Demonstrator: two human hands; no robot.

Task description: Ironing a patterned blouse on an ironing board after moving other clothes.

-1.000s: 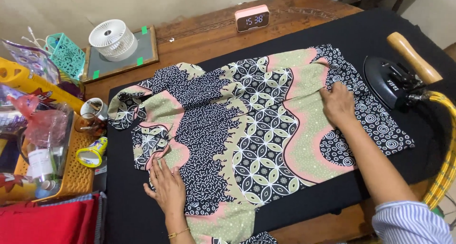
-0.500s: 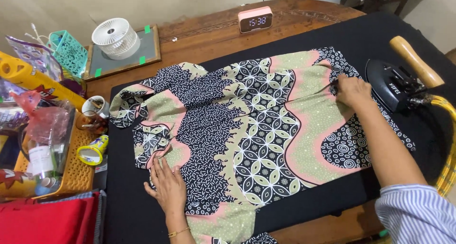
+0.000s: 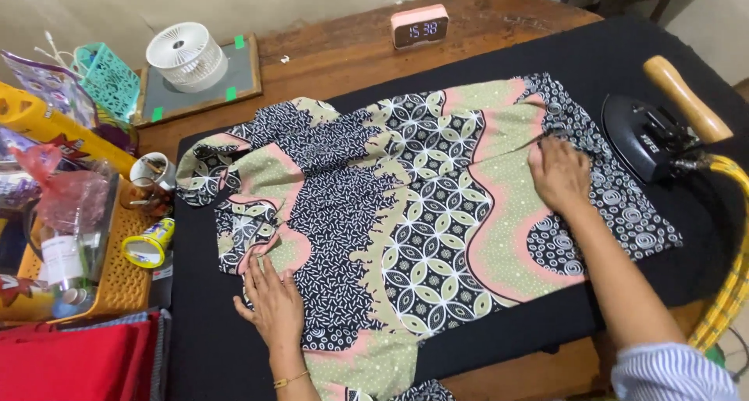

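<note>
Soft, even indoor light fills the scene, bright enough to show every print on the patterned garment [image 3: 406, 221] sharply. Shadows stay faint and short under each hand. The black cloth [image 3: 624, 65] swallows detail toward 2 o'clock. The wooden worktop [image 3: 343, 50] carries a mild sheen at 12 o'clock. Edges bow slightly from the wide lens.

A shirt [image 3: 406, 214] is lying spread on a cloth-covered surface [image 3: 624, 58], an iron [image 3: 651, 136] sitting to its right, a clock [image 3: 419, 26] standing behind, a basket [image 3: 117, 284] sitting left.
</note>
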